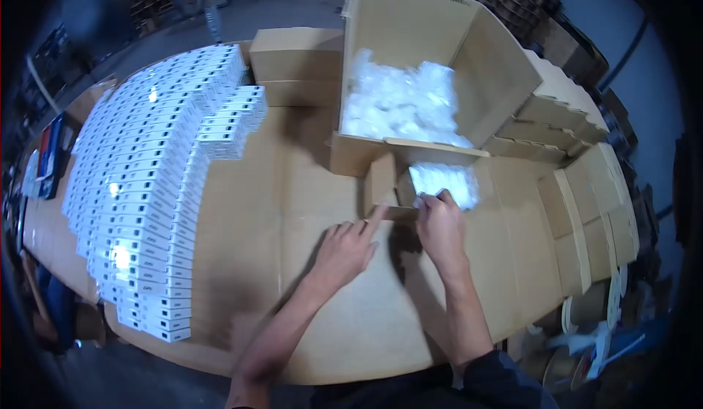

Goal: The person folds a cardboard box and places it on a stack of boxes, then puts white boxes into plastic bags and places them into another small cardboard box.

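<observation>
A small open cardboard box (380, 182) stands in front of a large carton, its near edge facing me. My left hand (343, 254) is just in front of it, index finger stretched out to the box's lower edge and the other fingers loosely bent, holding nothing. At the right side of the small box lies a shiny white bubble-wrap bundle (447, 180). The fingers of my right hand (441, 224) are pinched together on the near edge of this wrap. The fingertips partly cover the wrap's near side.
Behind the small box, the tall open carton (498, 79) holds a heap of clear bubble wrap (403, 101). White labelled boxes (146, 167) are stacked in rows on the left. Folded cardboard boxes (586, 226) stand at right; a closed carton (296, 65) sits behind.
</observation>
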Demonstrator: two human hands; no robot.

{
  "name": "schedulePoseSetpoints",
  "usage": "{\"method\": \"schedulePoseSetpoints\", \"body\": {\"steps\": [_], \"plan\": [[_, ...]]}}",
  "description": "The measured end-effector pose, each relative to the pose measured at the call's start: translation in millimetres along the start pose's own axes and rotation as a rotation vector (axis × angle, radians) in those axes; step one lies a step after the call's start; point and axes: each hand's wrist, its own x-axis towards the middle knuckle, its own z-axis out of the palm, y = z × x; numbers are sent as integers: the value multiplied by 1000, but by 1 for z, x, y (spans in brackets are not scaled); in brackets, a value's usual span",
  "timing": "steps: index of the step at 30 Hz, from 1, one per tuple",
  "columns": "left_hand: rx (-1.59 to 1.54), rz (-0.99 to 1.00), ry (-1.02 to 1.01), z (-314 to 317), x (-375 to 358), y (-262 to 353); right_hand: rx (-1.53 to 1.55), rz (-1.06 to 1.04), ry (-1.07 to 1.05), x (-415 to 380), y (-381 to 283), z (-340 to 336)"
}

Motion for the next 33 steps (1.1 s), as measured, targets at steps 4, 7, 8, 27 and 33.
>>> {"method": "schedulePoseSetpoints", "body": {"steps": [4, 7, 8, 27, 33], "plan": [[-79, -36, 21, -30, -22, -12, 175, -64, 319, -7, -40, -17], [-57, -88, 139, -58, -44, -39, 476, -233, 314, -4, -74, -3], [-27, -140, 189, -70, -46, -54, 566, -300, 275, -1, -88, 4], [428, -363, 474, -116, -28, -230, 492, -712, -279, 149, -238, 169], [595, -337, 601, -115, -20, -235, 434, -686, -288, 152, -243, 168]]}}
